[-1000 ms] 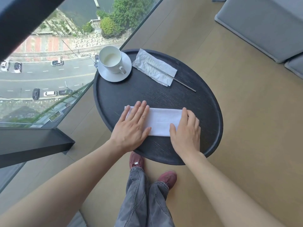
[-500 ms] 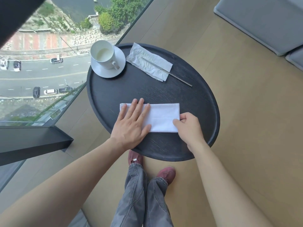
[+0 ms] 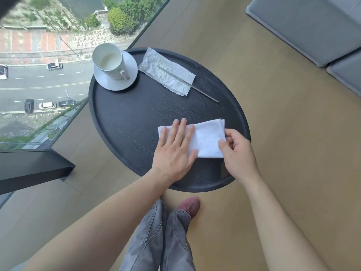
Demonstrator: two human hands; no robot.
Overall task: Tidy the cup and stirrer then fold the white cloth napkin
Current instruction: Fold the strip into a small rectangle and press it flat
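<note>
The white cloth napkin (image 3: 205,137) lies folded into a band near the front right of the round black table (image 3: 136,118). My left hand (image 3: 173,151) presses flat on its left half, fingers spread. My right hand (image 3: 237,151) pinches the napkin's right edge between thumb and fingers. A white cup (image 3: 110,61) with a pale residue stands on a white saucer (image 3: 129,75) at the table's far left. The thin metal stirrer (image 3: 203,93) rests across a crumpled paper napkin (image 3: 166,72) at the far middle.
The table has a raised rim. A glass wall (image 3: 48,75) runs along the left, with a dark sill (image 3: 33,167) low down. Grey cushions (image 3: 312,26) sit at the far right. My legs and a red shoe (image 3: 189,205) are below the table's near edge.
My right hand has gone from lying flat on the napkin to pinching its right edge. The left hand stays pressed on the cloth. The camera has shifted, so the table sits differently in view.
</note>
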